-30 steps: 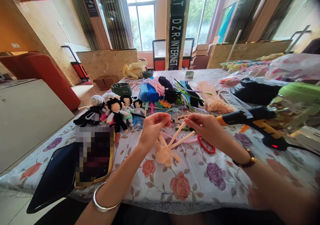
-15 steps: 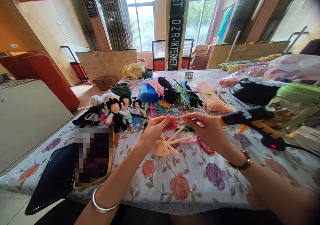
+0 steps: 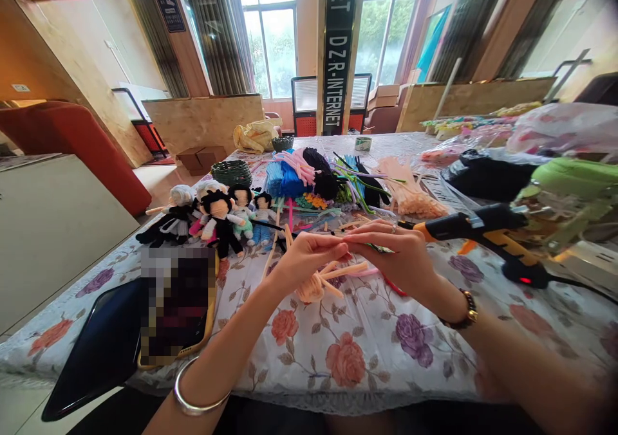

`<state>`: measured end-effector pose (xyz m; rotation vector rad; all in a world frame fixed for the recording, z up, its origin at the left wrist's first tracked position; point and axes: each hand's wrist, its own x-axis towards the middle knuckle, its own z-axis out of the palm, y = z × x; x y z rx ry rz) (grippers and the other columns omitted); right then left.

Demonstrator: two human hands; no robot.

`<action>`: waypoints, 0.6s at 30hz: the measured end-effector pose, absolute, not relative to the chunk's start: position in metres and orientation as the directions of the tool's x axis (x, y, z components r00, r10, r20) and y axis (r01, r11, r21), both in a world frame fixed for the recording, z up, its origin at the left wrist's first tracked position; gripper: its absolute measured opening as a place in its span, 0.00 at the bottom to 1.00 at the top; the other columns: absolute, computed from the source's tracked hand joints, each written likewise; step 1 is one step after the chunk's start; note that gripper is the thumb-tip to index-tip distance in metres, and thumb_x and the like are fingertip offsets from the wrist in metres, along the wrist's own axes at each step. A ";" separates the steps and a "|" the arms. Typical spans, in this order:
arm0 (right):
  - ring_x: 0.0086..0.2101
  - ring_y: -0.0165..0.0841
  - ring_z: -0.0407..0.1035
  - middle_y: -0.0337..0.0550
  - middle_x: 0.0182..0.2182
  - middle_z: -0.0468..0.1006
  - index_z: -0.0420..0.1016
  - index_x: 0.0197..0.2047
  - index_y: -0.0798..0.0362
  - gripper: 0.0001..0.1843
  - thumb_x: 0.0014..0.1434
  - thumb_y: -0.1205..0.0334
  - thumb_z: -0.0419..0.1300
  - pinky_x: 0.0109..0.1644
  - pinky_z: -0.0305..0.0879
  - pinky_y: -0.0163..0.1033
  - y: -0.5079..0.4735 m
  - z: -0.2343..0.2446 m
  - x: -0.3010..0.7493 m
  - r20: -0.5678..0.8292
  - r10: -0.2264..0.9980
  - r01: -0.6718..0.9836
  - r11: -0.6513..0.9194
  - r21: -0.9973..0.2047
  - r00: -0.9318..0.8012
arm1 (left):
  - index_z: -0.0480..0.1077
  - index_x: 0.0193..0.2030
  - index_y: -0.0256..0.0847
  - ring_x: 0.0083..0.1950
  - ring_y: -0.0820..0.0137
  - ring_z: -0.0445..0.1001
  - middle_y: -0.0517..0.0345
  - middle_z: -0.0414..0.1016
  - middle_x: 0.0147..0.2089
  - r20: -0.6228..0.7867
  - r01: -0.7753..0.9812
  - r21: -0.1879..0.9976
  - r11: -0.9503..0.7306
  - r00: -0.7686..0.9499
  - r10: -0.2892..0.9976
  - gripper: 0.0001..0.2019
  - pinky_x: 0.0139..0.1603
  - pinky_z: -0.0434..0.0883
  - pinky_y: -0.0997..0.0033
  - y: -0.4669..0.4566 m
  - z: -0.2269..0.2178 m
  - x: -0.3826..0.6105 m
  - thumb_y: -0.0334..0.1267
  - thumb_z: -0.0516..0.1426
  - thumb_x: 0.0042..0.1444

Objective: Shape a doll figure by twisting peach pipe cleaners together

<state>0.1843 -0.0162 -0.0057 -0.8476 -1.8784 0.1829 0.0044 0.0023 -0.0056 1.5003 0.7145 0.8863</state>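
A peach pipe-cleaner figure point(image 3: 318, 282) with a round coiled head and loose straight ends hangs just above the flowered tablecloth point(image 3: 367, 351). My left hand point(image 3: 304, 258) pinches it from the left. My right hand point(image 3: 403, 251) meets the left at the fingertips, gripping the figure's stems from the right. A thin green pipe cleaner shows under my right fingers. A red loop lies on the cloth beneath my right hand, mostly hidden.
Several finished small dolls point(image 3: 217, 216) lie left of my hands. A phone point(image 3: 176, 303) rests on a dark tablet point(image 3: 96, 351) at the near left. A hot glue gun point(image 3: 483, 229) sits to the right. Pipe-cleaner bundles point(image 3: 318, 177) and baskets point(image 3: 232, 172) fill the table's far part.
My hands have come together until the fingertips touch. The peach figure has dropped lower and its stems have swung from upright to nearly level.
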 end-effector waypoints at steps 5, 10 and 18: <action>0.31 0.32 0.73 0.39 0.28 0.80 0.79 0.28 0.49 0.05 0.54 0.63 0.61 0.37 0.68 0.38 -0.018 -0.004 0.185 0.640 0.761 0.511 0.594 -0.622 -0.106 | 0.78 0.39 0.37 0.39 0.68 0.77 0.53 0.80 0.36 0.113 -0.072 0.994 -0.088 0.538 0.836 0.15 0.48 0.71 0.67 0.001 -0.005 0.007 0.43 0.64 0.46; 0.27 0.31 0.71 0.39 0.26 0.79 0.77 0.28 0.51 0.06 0.54 0.62 0.60 0.33 0.64 0.36 -0.017 -0.002 0.185 0.625 0.780 0.555 0.530 -0.641 -0.023 | 0.79 0.39 0.39 0.41 0.67 0.77 0.53 0.80 0.39 0.103 -0.017 0.994 -0.109 0.492 0.865 0.13 0.47 0.71 0.68 0.003 -0.009 0.008 0.39 0.65 0.44; 0.32 0.33 0.71 0.41 0.29 0.79 0.77 0.31 0.52 0.13 0.57 0.52 0.57 0.38 0.66 0.37 -0.015 0.000 0.187 0.434 0.868 0.302 0.492 -0.817 -0.241 | 0.78 0.25 0.40 0.29 0.70 0.72 0.57 0.78 0.27 0.412 0.174 0.870 -0.461 0.256 0.874 0.08 0.31 0.67 0.72 -0.001 -0.004 0.007 0.43 0.66 0.41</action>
